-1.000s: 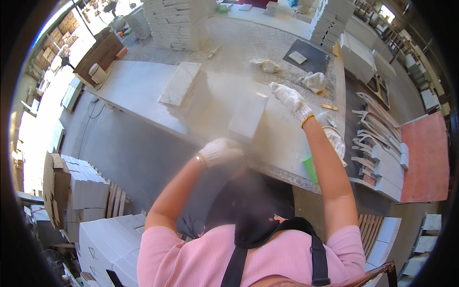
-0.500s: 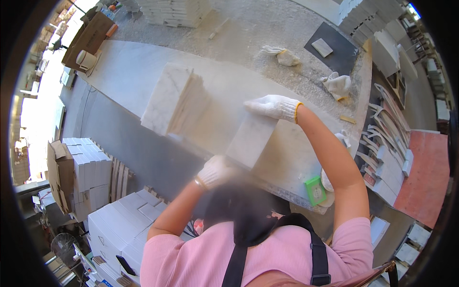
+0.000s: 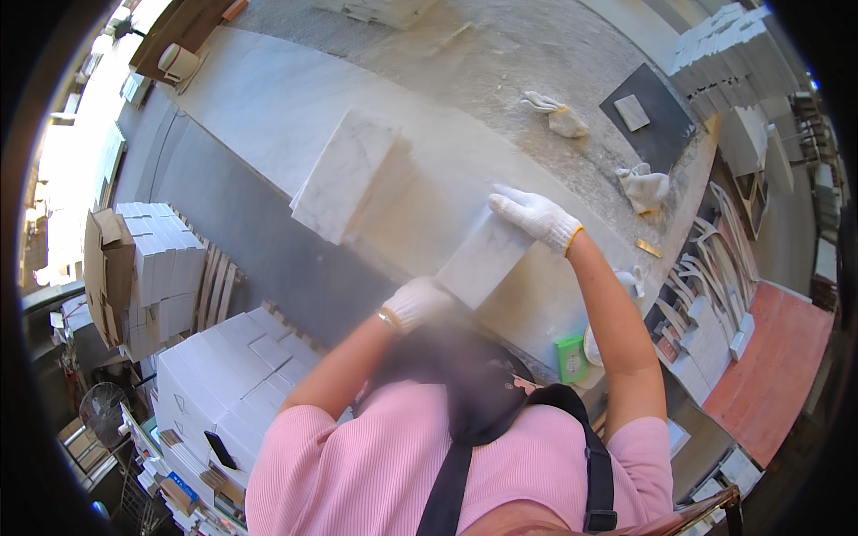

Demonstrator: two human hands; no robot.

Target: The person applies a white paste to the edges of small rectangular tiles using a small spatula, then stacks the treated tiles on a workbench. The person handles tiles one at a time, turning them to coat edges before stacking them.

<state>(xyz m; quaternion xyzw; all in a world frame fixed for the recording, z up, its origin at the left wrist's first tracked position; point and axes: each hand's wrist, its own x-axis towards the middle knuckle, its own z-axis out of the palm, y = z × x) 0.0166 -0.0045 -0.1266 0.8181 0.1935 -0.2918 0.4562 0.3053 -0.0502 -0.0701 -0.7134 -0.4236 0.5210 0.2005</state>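
A pale rectangular marble tile (image 3: 485, 261) lies slantwise between my two white-gloved hands, over the near side of the worktable. At its far end is my right hand (image 3: 536, 217), fingers laid together along the edge, gripping it. My left hand (image 3: 418, 304) is closed at the tile's near left corner; a hazy smear in the picture blurs its fingertips. Left of the tile, a stack of similar marble tiles (image 3: 344, 174) stands at the table's edge. A loose white glove (image 3: 560, 118) and another one (image 3: 645, 189) lie beyond my right hand.
The dusty worktable (image 3: 259, 85) bears a dark board (image 3: 657, 134) with a small pale piece on it, and a green box (image 3: 572, 359) near my right forearm. White cartons (image 3: 228, 375) stand on the floor at left. Curved pale pieces (image 3: 702, 277) and a red panel (image 3: 769, 371) sit at right.
The whole view has shifted and turned slightly, so the stack and loose gloves appear farther right. Both hands stay at the same ends of the marble tile.
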